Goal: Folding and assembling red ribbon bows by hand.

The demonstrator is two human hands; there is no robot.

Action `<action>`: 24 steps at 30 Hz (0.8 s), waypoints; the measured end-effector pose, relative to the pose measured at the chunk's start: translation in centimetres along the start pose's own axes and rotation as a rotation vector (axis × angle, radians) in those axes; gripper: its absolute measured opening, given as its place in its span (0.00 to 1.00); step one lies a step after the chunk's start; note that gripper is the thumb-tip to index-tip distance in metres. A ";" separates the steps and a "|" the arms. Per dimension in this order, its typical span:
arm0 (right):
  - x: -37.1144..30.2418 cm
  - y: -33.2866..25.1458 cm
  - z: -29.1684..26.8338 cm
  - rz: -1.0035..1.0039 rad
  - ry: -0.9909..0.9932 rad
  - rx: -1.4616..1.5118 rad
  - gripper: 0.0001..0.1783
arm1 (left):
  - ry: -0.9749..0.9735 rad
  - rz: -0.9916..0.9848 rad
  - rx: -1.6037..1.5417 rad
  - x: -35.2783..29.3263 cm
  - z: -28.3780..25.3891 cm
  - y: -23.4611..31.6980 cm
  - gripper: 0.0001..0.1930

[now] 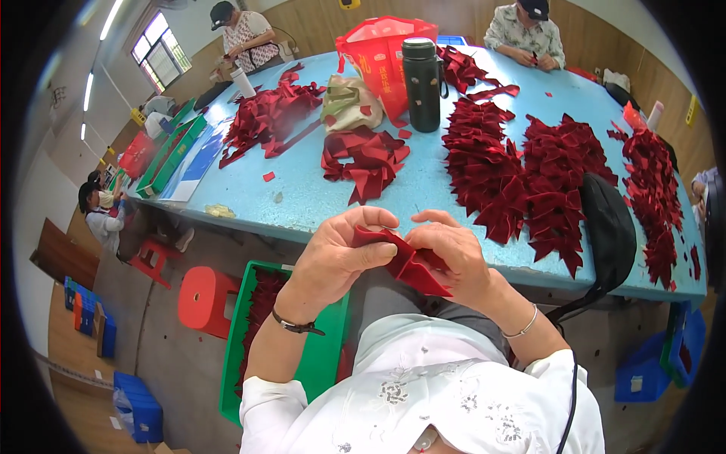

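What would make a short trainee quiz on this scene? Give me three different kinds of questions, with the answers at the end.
1. True or false: the dark green cylindrical bottle stands upright on the light blue tabletop.
2. Multiple choice: what is held between the left hand and the right hand?
A) a black cap
B) a folded red fabric strip
C) a white cup
3. Short answer: which wrist wears the thin dark strap?

Key:
1. True.
2. B.
3. The left wrist.
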State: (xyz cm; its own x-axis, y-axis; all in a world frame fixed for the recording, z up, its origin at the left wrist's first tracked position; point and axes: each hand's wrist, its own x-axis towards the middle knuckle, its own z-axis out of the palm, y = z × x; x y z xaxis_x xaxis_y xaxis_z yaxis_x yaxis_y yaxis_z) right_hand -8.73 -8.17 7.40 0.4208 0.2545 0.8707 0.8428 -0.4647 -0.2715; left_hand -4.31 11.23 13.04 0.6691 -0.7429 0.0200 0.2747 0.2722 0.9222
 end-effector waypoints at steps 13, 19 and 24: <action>-2.3 -0.7 0.2 0.922 0.202 1.197 0.17 | 0.349 0.195 0.016 4.0 1.3 -4.1 0.15; -3.4 0.4 -0.3 0.978 0.199 1.070 0.18 | 0.387 0.150 -0.120 6.1 1.3 -5.2 0.16; -3.6 2.0 -1.6 0.808 0.464 0.894 0.16 | 0.362 0.128 -0.024 7.6 0.5 -5.8 0.17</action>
State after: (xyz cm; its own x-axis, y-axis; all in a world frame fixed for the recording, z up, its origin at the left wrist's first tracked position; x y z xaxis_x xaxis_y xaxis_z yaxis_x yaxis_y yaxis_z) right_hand -9.05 -11.36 4.36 0.9102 -0.2320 0.3431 0.4120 0.4234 -0.8068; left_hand -1.16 3.65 8.04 0.8985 -0.4389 -0.0069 0.1858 0.3661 0.9118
